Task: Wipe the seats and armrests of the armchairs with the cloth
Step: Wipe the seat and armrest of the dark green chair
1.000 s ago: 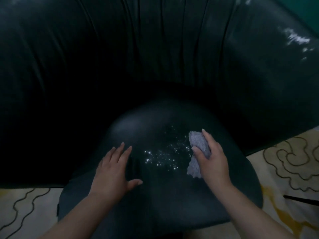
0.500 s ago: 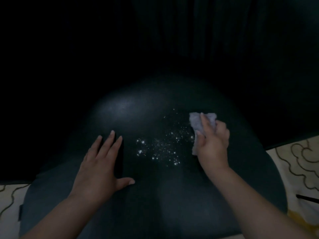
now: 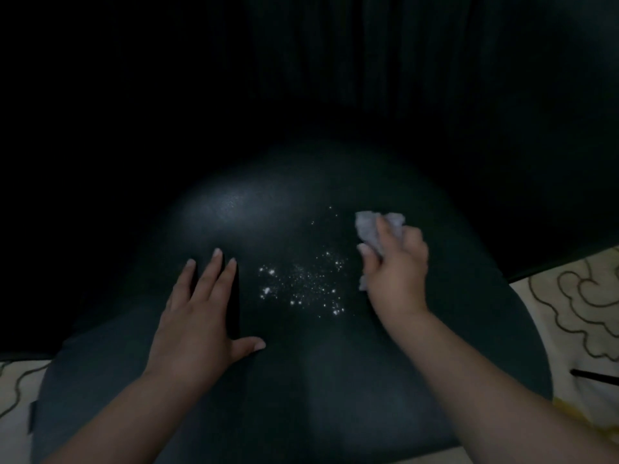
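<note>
A dark leather armchair fills the view, its rounded seat cushion (image 3: 268, 380) in the lower half and its backrest lost in darkness above. Bright white specks (image 3: 303, 286) are scattered on the seat's middle. My right hand (image 3: 397, 272) grips a crumpled grey cloth (image 3: 370, 229) just right of the specks, against the cushion. My left hand (image 3: 197, 316) lies flat on the seat to the left of the specks, fingers spread, holding nothing.
A cream floor covering with dark swirl lines (image 3: 576, 313) shows at the right edge and at the lower left corner. A thin dark rod (image 3: 594, 376) lies on it at the right. The armrests are hidden in shadow.
The view has closed in on the seat and grown darker. My right hand has bunched the cloth tighter and moved it slightly away from me along the specks' right side. My left hand stays flat.
</note>
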`<state>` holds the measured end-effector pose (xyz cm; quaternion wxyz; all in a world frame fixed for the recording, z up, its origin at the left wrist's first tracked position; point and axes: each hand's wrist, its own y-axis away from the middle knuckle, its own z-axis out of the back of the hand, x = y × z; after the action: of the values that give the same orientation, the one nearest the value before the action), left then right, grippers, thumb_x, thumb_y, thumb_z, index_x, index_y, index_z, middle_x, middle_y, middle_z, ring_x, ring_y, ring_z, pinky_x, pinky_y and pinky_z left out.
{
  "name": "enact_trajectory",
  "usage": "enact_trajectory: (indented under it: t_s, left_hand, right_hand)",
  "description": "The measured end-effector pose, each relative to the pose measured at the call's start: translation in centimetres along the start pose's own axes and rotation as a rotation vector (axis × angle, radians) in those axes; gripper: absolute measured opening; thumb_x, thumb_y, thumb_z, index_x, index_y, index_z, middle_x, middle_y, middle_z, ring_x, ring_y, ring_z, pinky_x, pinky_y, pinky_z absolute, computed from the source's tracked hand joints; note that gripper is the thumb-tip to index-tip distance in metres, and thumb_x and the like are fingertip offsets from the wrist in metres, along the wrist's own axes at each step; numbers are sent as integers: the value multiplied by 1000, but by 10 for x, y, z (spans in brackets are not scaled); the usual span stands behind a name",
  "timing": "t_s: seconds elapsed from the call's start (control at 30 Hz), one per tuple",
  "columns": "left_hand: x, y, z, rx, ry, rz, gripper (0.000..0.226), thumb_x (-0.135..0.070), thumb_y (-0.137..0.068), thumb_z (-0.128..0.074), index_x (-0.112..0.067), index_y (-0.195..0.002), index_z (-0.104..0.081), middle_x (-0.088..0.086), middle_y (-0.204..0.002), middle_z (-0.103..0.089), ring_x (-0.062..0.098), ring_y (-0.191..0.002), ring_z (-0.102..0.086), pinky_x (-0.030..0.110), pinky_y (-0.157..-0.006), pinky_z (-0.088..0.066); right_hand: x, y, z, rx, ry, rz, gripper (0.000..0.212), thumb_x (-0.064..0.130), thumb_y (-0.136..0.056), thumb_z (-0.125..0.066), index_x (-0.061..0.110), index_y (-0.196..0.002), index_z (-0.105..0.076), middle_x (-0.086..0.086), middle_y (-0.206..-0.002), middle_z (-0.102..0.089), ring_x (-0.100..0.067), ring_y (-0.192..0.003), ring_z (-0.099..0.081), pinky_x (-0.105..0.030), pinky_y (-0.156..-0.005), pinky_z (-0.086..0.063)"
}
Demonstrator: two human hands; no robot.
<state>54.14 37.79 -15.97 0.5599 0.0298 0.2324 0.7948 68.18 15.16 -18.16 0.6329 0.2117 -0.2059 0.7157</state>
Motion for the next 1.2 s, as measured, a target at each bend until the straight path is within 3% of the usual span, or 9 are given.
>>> enact_trajectory:
  t_s: [0.27,0.43,0.53,0.67,0.77,0.87,0.97,1.07,1.2]
  left_hand:
    - [0,1,1,-7,-14,-10,128,-79,-58,-64,-33,-153,9,-19,-154,27,17,-146,21,33,-119,-10]
    - [-1,-1,3,-1,-11,0,128,-77,-58,-66,-34,-152,9,-20,-153,28,15,-145,21,32,-119,-12]
    - [0,-1,4,11,0,1,128,-77,-57,-67,-35,-152,8,-21,-154,27,14,-145,21,33,-119,-16]
    - [-3,-2,4,27,8,10,128,-77,-57,-67,-35,-152,8,-22,-152,29,15,-145,22,34,-119,-18]
    - [-4,-3,5,29,6,11,128,-77,-57,-67,-34,-153,7,-22,-149,30,16,-145,22,32,-120,-12]
    - [-2,-3,4,19,0,0,128,-78,-58,-67,-34,-153,7,-22,-149,30,16,-145,21,30,-119,-11]
    - [-1,-2,3,15,17,-1,128,-76,-57,-68,-34,-153,6,-21,-151,29,16,-145,21,33,-119,-14]
    - [1,-2,3,12,28,-6,128,-76,-58,-68,-34,-153,7,-21,-151,29,15,-145,22,33,-120,-10]
    - [3,-3,2,14,17,-23,128,-78,-59,-66,-33,-153,8,-20,-152,29,16,-145,22,31,-119,-6]
  right_hand:
    - [-10,-24,-2,-131,40,-43,25,26,-96,-56,21,-120,-58,5,-110,-44,-2,-99,-53,-27,-90,-48]
    - [20,-2,-24,120,5,305,36,17,-95,-54,22,-131,-56,-3,-114,-48,-23,-109,-46,-24,-91,-41]
    - [2,-31,-20,10,-13,152,35,19,-96,-54,24,-131,-54,-1,-113,-43,-21,-108,-45,-15,-88,-36]
    - [17,-42,-24,-43,108,80,5,34,-92,-61,38,-94,-58,0,-104,-47,-20,-94,-55,-29,-79,-42]
    - [37,-30,-35,120,38,346,35,26,-92,-57,58,-96,-42,8,-111,-33,-5,-98,-28,-29,-85,-29]
    - [22,-53,-30,-39,72,162,4,39,-89,-62,40,-92,-60,-2,-109,-50,-17,-96,-52,-39,-89,-49]
    - [33,-45,-37,-33,22,207,22,43,-86,-63,25,-99,-63,-8,-113,-53,-14,-96,-59,-35,-82,-54]
    - [51,-20,-42,243,-92,371,31,18,-90,-60,26,-120,-62,-14,-119,-53,-24,-104,-53,-30,-75,-44]
    - [11,-38,-11,8,-55,25,18,21,-90,-62,19,-107,-66,-14,-114,-59,-38,-104,-59,-40,-71,-50]
